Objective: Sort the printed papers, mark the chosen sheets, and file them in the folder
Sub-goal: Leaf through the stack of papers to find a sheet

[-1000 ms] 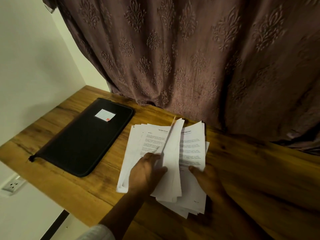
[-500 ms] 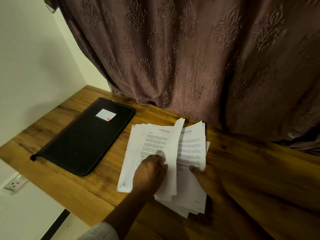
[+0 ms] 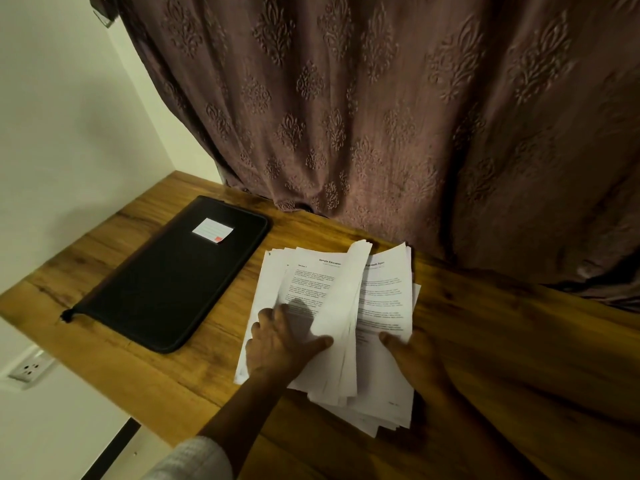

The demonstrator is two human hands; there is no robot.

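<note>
Low in the middle of the frame, a loose stack of white printed papers [image 3: 384,299] lies on the brown wooden table [image 3: 502,341], just right of a closed, flat black zipped folder [image 3: 173,282] bearing a small white label [image 3: 212,230]. The left hand [image 3: 280,344] pinches a curled sheaf of sheets [image 3: 346,306] raised from the stack's middle, thumb on its face, fingers behind. The right hand [image 3: 415,358] lays its thumb on the top sheet near the stack's right edge; its fingers are lost in shadow, so its grip cannot be told, and a brown embossed curtain [image 3: 381,116] fills the upper frame.
</note>
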